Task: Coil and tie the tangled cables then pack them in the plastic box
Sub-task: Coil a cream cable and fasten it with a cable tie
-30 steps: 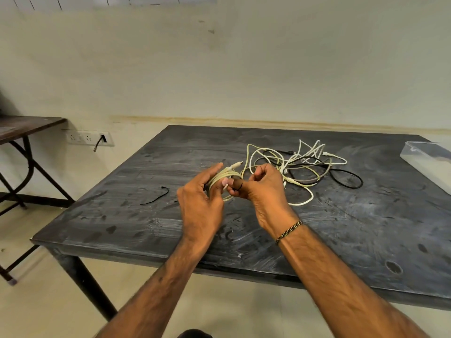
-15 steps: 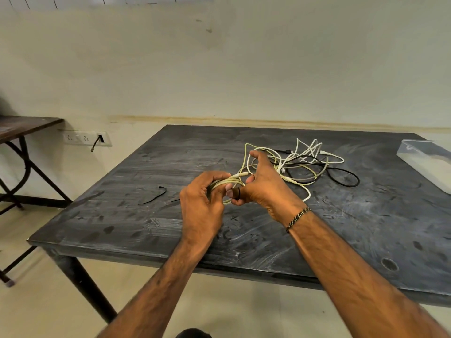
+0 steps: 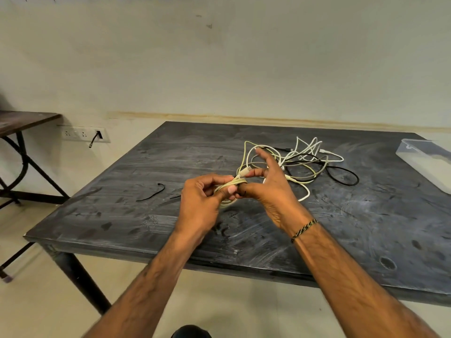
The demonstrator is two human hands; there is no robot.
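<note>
At frame centre, left hand [image 3: 199, 206] grips the coiled pale cable [image 3: 230, 187], right hand [image 3: 271, 189] pinching its plug end with other fingers spread; tangled cables [image 3: 302, 162] behind, plastic box [image 3: 424, 162] far right.

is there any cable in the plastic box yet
No, the plastic box at the table's right edge looks empty, while the tangled cables lie on the table.
</note>
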